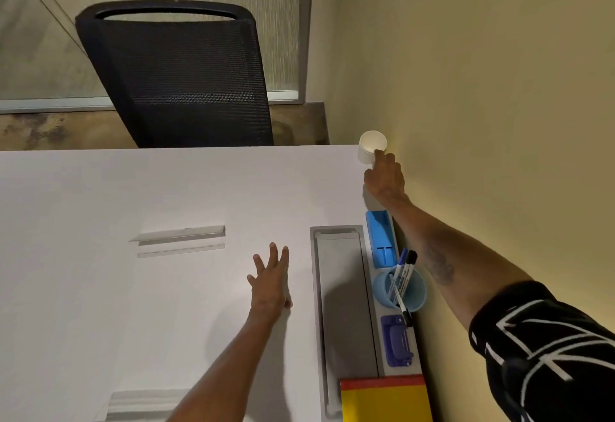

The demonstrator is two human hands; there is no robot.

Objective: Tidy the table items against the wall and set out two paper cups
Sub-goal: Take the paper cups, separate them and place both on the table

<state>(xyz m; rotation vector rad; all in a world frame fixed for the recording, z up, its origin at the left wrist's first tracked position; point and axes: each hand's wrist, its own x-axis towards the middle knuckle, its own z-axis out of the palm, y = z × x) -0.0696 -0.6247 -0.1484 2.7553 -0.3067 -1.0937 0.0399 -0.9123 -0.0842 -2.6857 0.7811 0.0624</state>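
A white paper cup [370, 147] stands upright at the far right corner of the white table [133, 288], close to the wall. My right hand [386, 177] reaches out to it and grips its near side. My left hand [271, 283] rests flat on the table with fingers spread and holds nothing. Along the wall lie a blue eraser [381, 238], a light blue pen cup [399, 290] with markers in it, and a purple eraser [396, 341]. Only one paper cup is visible.
A grey cable hatch [342, 305] is set into the table beside the wall items. A red and yellow box [384, 400] sits at the near right. Clear acrylic sign holders [179, 240] lie left of centre. A black mesh chair [179, 75] stands beyond the far edge.
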